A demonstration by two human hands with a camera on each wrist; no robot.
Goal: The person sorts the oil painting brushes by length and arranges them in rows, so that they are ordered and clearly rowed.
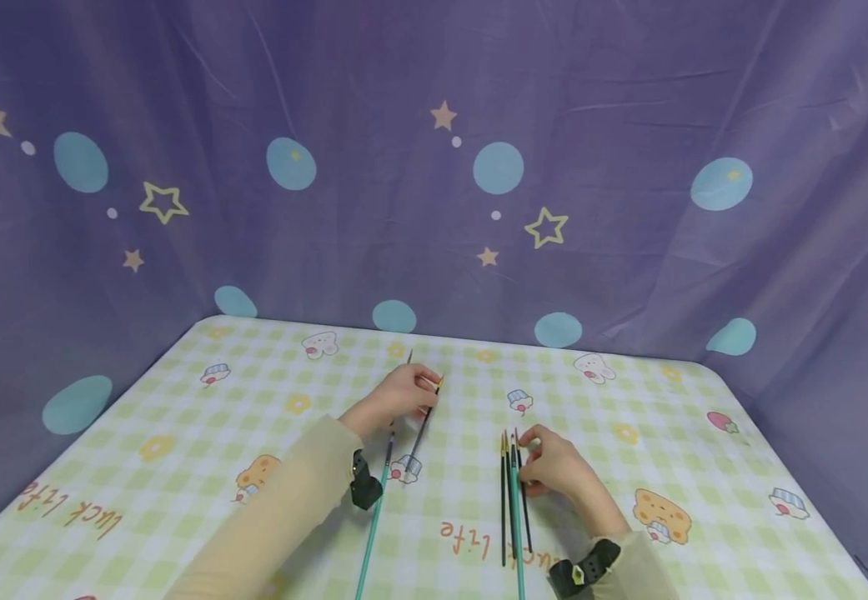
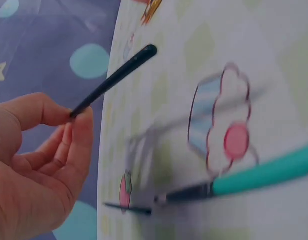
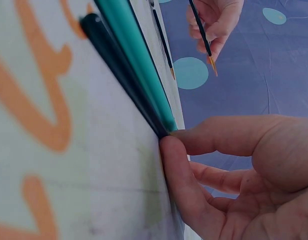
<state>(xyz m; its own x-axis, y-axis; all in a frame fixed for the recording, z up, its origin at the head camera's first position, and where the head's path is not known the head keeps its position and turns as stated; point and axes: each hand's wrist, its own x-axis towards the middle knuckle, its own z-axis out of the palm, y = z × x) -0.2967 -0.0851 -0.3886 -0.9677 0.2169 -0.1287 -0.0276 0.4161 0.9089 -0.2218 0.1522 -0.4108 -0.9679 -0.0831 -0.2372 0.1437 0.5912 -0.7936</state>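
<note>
1. Close to the middle of the tabletop (image 1: pixel 674 417), toward its far edge, the left hand (image 1: pixel 407 392) pinches a thin black brush (image 1: pixel 422 434) near its hairy end, up off the top.
2. Nearer the right edge, some brushes lie side by side: dark ones and a long green brush (image 1: pixel 518 517). The right hand (image 1: pixel 554 462) pinches one dark brush (image 3: pixel 124 75) between thumb and finger.
3. On the left hand's side, a loose green brush (image 1: pixel 370 542) lies pointing toward the far edge.
4. Each brush is probably light and stiff. Its smooth, round stick might roll or slip, and a hard bend could snap it.
5. The hairs are likely soft, so pinch the stick just below them, gently.
</note>
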